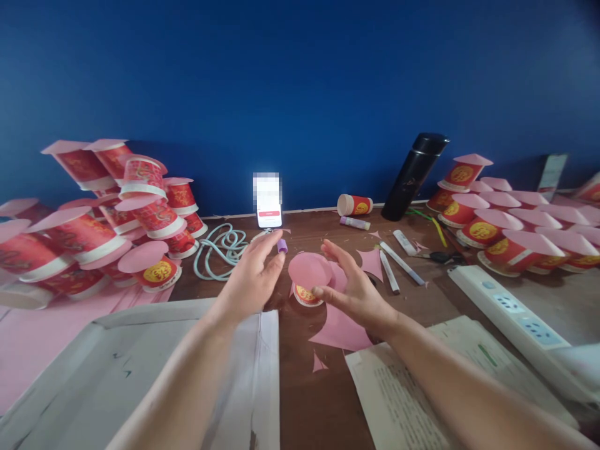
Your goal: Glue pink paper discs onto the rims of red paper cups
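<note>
Between my two hands stands a red paper cup [307,296] with a yellow emblem and a white rim at its base. A round pink paper disc [310,270] covers its top. My left hand [260,270] is left of the cup, fingers stretched and thumb apart, holding nothing. A purple cap [282,245] shows by its fingertips; whether they touch I cannot tell. On the other side, my right hand [357,289] is open, its thumb tip near the disc's lower right edge. Pink paper offcuts [344,322] lie beneath and beside it.
Topped red cups are piled at left [145,178] and right [482,232]. A lit phone [269,203], pale cable [213,253], lying cup [356,205], glue stick [355,223], markers [402,264] and black bottle [415,178] lie beyond. A power strip [510,309] and papers [398,394] are nearer.
</note>
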Demonstrator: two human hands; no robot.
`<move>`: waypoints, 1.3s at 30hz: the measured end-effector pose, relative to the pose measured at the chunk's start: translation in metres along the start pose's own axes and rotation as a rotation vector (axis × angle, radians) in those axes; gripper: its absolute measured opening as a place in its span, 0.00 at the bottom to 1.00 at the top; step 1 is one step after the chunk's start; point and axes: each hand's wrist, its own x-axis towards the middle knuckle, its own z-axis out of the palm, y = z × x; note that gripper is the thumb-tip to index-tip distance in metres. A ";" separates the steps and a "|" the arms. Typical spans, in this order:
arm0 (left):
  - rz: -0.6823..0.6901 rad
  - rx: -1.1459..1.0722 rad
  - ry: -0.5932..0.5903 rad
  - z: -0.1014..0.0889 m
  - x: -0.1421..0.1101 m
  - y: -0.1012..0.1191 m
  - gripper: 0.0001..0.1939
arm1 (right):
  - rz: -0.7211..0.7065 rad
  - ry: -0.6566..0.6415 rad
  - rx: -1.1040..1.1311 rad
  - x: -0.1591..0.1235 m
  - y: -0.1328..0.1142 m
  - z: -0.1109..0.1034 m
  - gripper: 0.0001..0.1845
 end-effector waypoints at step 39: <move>0.291 0.492 0.148 0.055 -0.041 0.004 0.30 | -0.079 0.088 -0.234 0.001 0.010 0.023 0.53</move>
